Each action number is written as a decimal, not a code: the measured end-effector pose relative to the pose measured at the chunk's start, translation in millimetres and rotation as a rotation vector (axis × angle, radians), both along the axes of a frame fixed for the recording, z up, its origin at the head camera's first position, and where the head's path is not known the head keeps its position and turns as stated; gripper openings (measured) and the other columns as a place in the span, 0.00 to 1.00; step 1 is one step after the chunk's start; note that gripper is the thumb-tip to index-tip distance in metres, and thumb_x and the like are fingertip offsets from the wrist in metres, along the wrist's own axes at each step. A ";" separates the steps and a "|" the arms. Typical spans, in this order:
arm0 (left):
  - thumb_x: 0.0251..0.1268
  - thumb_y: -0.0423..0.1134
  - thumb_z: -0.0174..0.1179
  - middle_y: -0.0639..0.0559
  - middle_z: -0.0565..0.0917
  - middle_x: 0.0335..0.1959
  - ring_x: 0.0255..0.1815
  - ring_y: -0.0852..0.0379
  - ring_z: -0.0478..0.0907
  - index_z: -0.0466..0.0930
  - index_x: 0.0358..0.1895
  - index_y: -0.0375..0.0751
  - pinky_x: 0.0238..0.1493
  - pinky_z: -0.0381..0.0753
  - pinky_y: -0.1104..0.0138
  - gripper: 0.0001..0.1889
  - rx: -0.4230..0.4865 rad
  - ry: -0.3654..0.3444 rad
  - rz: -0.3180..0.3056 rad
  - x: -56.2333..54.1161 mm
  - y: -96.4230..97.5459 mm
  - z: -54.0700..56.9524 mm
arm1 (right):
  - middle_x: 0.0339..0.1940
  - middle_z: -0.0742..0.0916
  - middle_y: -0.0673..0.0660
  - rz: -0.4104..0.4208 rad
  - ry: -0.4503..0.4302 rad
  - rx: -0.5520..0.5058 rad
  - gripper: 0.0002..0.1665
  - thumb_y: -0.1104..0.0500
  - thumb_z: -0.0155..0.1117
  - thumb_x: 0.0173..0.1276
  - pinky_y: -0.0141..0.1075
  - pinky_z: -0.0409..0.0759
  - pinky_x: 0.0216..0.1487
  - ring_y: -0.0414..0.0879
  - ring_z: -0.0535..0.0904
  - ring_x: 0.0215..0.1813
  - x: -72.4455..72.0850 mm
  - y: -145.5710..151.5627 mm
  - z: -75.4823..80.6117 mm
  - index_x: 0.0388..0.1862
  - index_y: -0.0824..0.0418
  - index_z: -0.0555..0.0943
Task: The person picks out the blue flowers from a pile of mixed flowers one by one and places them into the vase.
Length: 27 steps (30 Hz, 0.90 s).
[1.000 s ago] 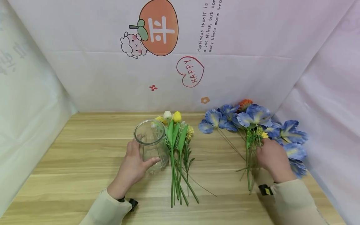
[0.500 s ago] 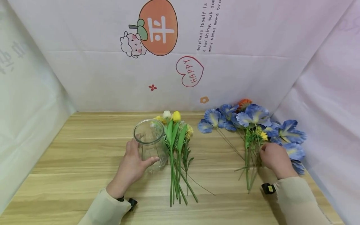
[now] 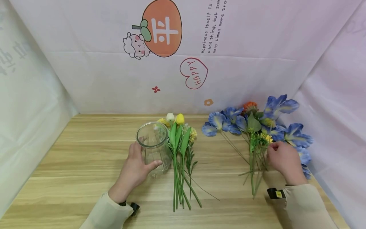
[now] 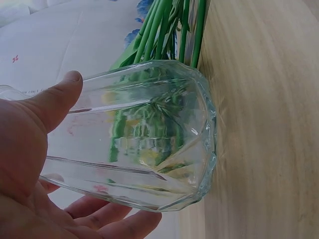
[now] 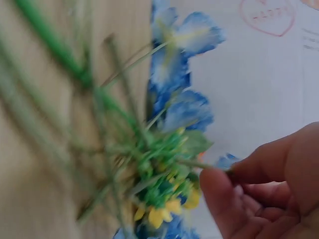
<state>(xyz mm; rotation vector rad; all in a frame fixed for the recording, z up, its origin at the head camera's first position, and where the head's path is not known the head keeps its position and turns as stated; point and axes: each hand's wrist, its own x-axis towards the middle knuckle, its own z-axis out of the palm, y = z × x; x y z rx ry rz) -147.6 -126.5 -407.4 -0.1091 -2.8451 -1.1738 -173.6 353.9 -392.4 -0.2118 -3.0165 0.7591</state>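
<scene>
Beside tulips (image 3: 185,143), glass vase (image 4: 144,134) in left fingers (image 4: 132,226)

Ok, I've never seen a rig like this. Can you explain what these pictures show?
There's no machine: these are a person's two bare hands. The wide picture comes from the head, looking forward and down; the two close ones come from the wrists.

The left hand grips a glass vase. The right hand pinches a thin stem; whose flower it is, I can't tell.

On the wooden table, a white tulip and yellow tulip lie near the vase, with blue flowers further right.
</scene>
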 end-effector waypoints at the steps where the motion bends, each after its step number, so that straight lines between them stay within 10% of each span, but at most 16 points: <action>1: 0.55 0.55 0.73 0.34 0.61 0.65 0.61 0.31 0.71 0.47 0.77 0.42 0.55 0.74 0.40 0.54 0.002 0.003 -0.005 -0.4 -0.1 0.5 | 0.26 0.83 0.57 -0.012 0.019 -0.022 0.26 0.52 0.41 0.81 0.40 0.71 0.22 0.50 0.76 0.24 0.9 -2.1 2.3 0.47 0.73 0.77; 4: 0.55 0.56 0.73 0.33 0.61 0.68 0.66 0.31 0.66 0.48 0.77 0.40 0.59 0.70 0.39 0.54 0.000 0.007 -0.012 -1.4 -0.9 2.6 | 0.37 0.87 0.60 -0.045 0.078 -0.095 0.29 0.48 0.45 0.81 0.42 0.78 0.27 0.53 0.83 0.34 5.1 -14.1 10.2 0.61 0.72 0.75; 14: 0.55 0.58 0.73 0.29 0.58 0.72 0.60 0.28 0.72 0.39 0.80 0.36 0.53 0.75 0.38 0.61 -0.088 0.021 0.009 2.0 0.6 5.0 | 0.36 0.87 0.57 0.041 0.246 -0.181 0.20 0.50 0.51 0.80 0.41 0.79 0.30 0.50 0.84 0.36 20.9 -80.5 35.1 0.54 0.64 0.80; 21: 0.62 0.62 0.65 0.34 0.64 0.70 0.64 0.33 0.69 0.34 0.80 0.37 0.54 0.75 0.39 0.59 -0.089 0.041 0.110 24.3 -6.1 21.1 | 0.32 0.86 0.51 0.131 0.267 -0.292 0.13 0.52 0.56 0.79 0.37 0.80 0.29 0.45 0.83 0.34 29.6 -126.8 45.9 0.49 0.59 0.82; 27: 0.64 0.35 0.62 0.45 0.82 0.51 0.44 0.47 0.82 0.67 0.68 0.30 0.39 0.81 0.53 0.29 0.022 0.466 0.240 46.8 -11.4 42.9 | 0.31 0.86 0.51 0.212 0.313 -0.408 0.09 0.54 0.59 0.77 0.37 0.80 0.29 0.47 0.83 0.33 35.4 -160.1 51.7 0.48 0.57 0.82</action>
